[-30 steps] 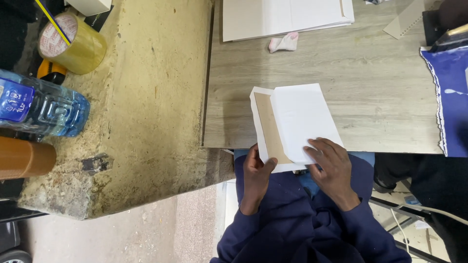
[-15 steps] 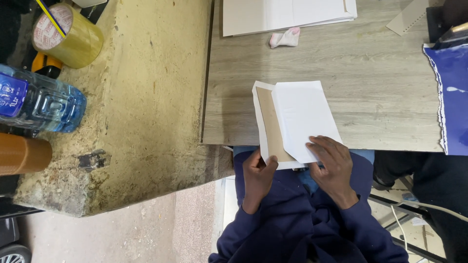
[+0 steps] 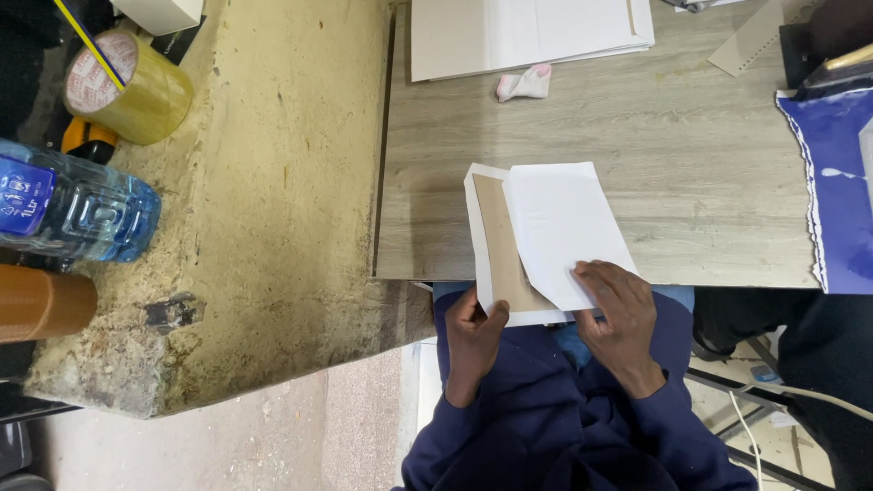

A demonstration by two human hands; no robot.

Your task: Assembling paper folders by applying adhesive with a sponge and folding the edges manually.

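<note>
The wooden table [image 3: 691, 182] bears a white envelope [image 3: 509, 264] at its near edge, a sheet [image 3: 564, 227] half inside. At seven o'clock the left hand [image 3: 473, 341] pinches the envelope's corner; at five o'clock the right hand [image 3: 614, 309] lies spread on the sheet. Filling seems underway; next, a straight push.

Bare table [image 3: 691, 182] beyond envelope [image 3: 546, 236]

Clear blue-capped plastic water bottle [image 3: 77, 211] and brown cylinder [image 3: 41, 302] cut off at left edge, blue torn-edged sheet [image 3: 841, 186] at right; white flat cardboard stack [image 3: 527, 35] clipped by top.
</note>
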